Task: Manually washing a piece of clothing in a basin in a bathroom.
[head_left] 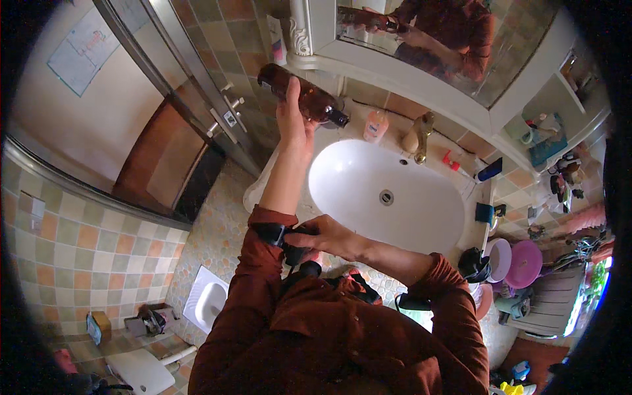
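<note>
The left hand (pixel 294 124) is closed around a dark brown bottle (pixel 317 104) in the upper centre-left of the frame, thumb along the near side and the other fingers mostly hidden behind it. The bottle lies tilted, its narrow black end pointing down and right, near the back left edge of the white basin (pixel 421 220). Lower, near the centre, the right hand (pixel 329 237) is partly curled, its fingertips against a black band (pixel 268 232) around the left forearm; whether they pinch it or only press cannot be told. Handling the band well seems to call for a still left forearm and a firm thumb on the bottle, since its smooth body could slip if the wrist rolls. Keeping the black end over the basin would be wise too, as it is unclear whether it is sealed. The bottle is glossy, rounded and slightly see-through; the band looks matte against the soft, wrinkled rust-red sleeve (pixel 253 263). The basin is a smooth, shiny oval set in a pale surface (pixel 306 205), with a squat, pinkish-orange bottle (pixel 376 126) and a brassy, curved faucet (pixel 422 139) along its back edge.
</note>
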`<action>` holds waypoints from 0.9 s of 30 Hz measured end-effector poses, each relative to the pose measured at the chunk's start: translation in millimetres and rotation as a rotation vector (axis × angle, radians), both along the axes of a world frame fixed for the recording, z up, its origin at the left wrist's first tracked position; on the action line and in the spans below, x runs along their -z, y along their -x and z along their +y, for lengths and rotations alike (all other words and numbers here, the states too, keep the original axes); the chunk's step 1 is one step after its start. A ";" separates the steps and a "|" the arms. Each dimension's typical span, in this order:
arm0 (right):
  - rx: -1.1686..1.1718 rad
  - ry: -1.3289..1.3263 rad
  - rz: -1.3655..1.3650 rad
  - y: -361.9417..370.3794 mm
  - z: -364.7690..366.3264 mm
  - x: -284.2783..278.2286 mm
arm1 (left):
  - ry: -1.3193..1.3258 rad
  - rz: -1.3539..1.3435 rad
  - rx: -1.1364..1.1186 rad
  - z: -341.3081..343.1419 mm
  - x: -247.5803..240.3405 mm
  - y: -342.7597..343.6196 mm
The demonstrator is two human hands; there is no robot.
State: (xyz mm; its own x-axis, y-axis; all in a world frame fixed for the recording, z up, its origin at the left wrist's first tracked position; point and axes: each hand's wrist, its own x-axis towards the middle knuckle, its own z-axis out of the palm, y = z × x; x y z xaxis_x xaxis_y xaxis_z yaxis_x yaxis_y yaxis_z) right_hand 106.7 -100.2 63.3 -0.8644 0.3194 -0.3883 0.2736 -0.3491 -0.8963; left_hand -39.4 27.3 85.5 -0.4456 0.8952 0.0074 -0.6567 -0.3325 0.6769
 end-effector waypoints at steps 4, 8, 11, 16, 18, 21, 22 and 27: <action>-0.010 0.182 0.035 -6.6 -2.8 4.0 | 0.025 0.103 -0.134 0.3 -13.4 -20.2; 0.033 0.371 0.103 -12.0 -8.9 5.4 | -0.022 0.316 -0.071 -8.0 -34.5 -42.1; 0.015 0.505 0.159 -11.4 -13.3 8.0 | -0.071 0.367 -0.036 -9.8 -31.8 -46.1; -0.010 0.633 0.201 -15.2 -20.1 13.1 | -0.051 0.380 0.202 -28.5 -32.3 -63.6; -0.016 0.616 0.199 -14.9 -25.0 20.9 | -0.004 0.305 0.305 -31.8 -37.9 -67.2; 0.003 0.596 0.221 -14.7 -26.0 27.7 | -0.009 0.041 0.434 -21.5 -44.6 -66.4; 0.030 0.564 0.249 -14.8 -25.7 30.3 | -0.011 0.041 0.434 -20.2 -44.7 -68.3; 0.015 0.502 0.339 -15.0 -20.8 33.7 | -0.002 -0.014 0.464 -12.1 -45.5 -74.5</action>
